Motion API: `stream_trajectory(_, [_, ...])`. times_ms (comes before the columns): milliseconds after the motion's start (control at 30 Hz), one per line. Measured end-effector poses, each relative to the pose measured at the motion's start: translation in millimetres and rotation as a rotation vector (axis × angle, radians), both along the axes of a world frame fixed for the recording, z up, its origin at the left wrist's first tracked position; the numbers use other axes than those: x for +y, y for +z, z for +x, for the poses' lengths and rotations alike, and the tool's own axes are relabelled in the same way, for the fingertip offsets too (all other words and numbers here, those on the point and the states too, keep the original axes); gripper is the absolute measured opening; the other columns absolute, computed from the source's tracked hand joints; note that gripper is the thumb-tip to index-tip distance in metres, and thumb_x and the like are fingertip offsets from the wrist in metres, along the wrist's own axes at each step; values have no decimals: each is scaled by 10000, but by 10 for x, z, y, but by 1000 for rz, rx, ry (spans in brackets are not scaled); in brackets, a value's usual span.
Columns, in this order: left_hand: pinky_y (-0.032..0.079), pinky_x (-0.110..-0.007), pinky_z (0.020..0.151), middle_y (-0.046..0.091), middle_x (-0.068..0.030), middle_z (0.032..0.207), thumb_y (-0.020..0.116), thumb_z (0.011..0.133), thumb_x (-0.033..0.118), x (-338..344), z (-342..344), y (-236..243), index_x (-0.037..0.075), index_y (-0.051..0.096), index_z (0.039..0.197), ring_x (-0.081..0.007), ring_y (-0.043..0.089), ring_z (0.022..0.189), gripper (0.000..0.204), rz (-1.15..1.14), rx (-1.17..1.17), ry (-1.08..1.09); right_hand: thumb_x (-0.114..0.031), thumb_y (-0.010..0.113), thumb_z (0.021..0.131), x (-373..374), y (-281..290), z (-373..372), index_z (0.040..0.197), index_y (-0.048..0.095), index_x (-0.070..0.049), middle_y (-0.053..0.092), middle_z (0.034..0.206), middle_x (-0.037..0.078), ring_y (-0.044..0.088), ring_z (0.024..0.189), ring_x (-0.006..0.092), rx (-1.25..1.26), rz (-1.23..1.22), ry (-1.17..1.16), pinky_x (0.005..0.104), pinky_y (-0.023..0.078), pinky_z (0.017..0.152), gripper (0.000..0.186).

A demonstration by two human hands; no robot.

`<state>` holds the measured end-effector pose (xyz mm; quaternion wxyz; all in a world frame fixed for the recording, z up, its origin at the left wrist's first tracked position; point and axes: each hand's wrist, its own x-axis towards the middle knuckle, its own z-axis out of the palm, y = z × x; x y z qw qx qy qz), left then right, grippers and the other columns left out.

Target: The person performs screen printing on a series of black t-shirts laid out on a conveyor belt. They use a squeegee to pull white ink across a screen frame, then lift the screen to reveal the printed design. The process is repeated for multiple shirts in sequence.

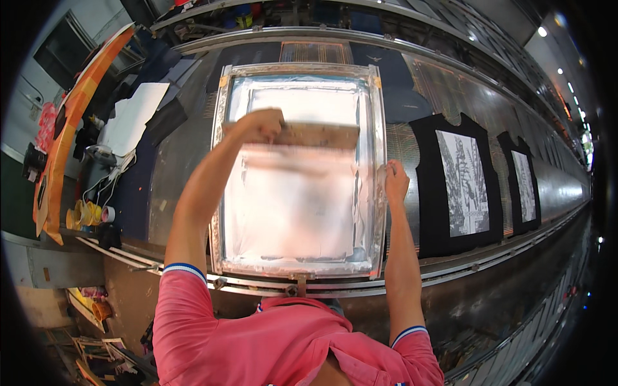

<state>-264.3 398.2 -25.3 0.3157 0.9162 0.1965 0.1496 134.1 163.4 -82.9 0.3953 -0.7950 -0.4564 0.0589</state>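
A screen printing frame with a metal border lies flat on the long table in front of me. White ink covers much of its mesh. My left hand is closed round the left end of a wide wooden squeegee, which lies across the upper part of the mesh and is slightly blurred. At the frame's right side, my right hand has its fingers curled on the edge. Whatever lies beneath the frame is mostly hidden.
Right of the frame, a black sleeveless shirt with a grey-white print lies flat, and another printed shirt lies beyond it. Metal rails run along the table. To the left are a white sheet, tape rolls and an orange board.
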Motion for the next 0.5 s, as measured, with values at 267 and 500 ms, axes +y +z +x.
stream_trajectory(267, [544, -447, 799, 720, -177, 972, 624, 750, 66, 564, 825, 324, 88, 735, 1018, -352, 688, 934, 291, 492, 167, 618, -180, 607, 942, -263, -140, 45, 1044, 682, -44, 633, 692, 108, 576, 616, 178, 6, 86, -27, 356, 443, 604, 186])
stream_trajectory(500, [540, -436, 838, 708, -151, 1095, 631, 754, 37, 411, 856, -247, 95, 697, 1138, -328, 677, 999, 393, 640, -61, 653, -146, 616, 931, -270, 75, -86, 1102, 695, -60, 731, 947, 148, 706, 868, 276, 95, -68, -47, 360, 517, 785, 208])
